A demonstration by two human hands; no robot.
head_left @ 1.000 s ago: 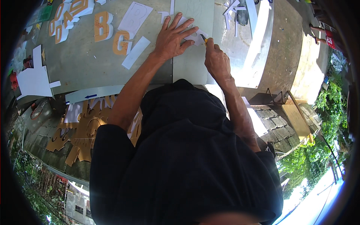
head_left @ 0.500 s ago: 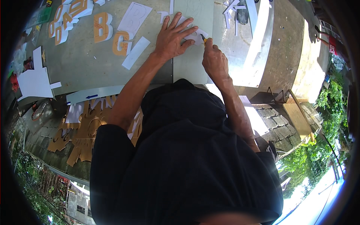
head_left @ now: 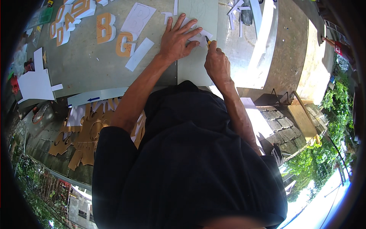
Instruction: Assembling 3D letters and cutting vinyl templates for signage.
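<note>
My left hand [head_left: 176, 41] lies with its fingers spread on a small white sheet piece [head_left: 203, 37], pressing it against a pale green board [head_left: 190, 68]. Much of that piece is hidden under the fingers. My right hand [head_left: 218, 63] is closed round a utility knife [head_left: 208, 42] with a yellow-and-black handle, its dark blade tip touching or just over the piece's right edge. Left of my left hand are a white strip [head_left: 139, 54], a G-shaped letter [head_left: 124, 45] with a tan face, and a white sheet with an outlined letter B [head_left: 138, 21].
A thick tan-faced letter B [head_left: 105, 28] and several similar letters [head_left: 70, 17] stand at the far left of the table. White offcuts [head_left: 237, 9] lie to the far right. A cut white sheet [head_left: 36, 84] sits at the left edge, and brown cut-out scraps [head_left: 89, 133] lie below the table.
The knife and my right hand have shifted very slightly toward me and left. My left hand stays spread on the piece. The view has moved a little.
</note>
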